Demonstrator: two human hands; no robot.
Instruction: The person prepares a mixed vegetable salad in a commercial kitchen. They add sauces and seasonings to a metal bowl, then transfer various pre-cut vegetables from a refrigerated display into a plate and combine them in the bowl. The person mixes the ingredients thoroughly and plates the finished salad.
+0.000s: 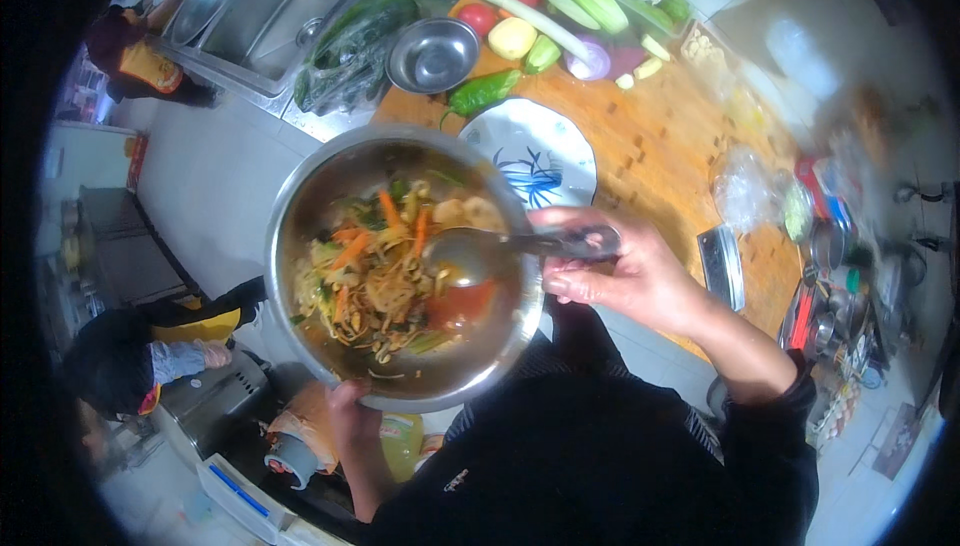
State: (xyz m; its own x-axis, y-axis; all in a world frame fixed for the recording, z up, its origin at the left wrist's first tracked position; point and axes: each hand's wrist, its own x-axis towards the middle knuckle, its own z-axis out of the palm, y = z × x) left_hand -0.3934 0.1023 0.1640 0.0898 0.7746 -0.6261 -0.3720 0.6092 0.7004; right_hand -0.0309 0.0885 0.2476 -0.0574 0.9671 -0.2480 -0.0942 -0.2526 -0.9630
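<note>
A large stainless steel mixing bowl (300,171) is held up before me, tilted so that its inside faces the camera. My left hand (352,407) grips its near rim, the thumb over the edge. Inside lie mixed cooked vegetables (367,261) with carrot strips, sprouts and greens, and reddish liquid pools on the right. My right hand (626,265) grips the handle of a metal serving spoon (469,257), whose bowl rests over the food. Behind the mixing bowl, partly covered by it, a white plate with a blue plant pattern (536,141) sits on the wooden board.
Vegetables, including tomatoes (478,19) and a green pepper (484,92), lie at the board's far end beside a small metal bowl (433,55). A cleaver (721,267) rests near the right edge. Two other people (112,358) are at the left. A steel sink (259,21) stands back left.
</note>
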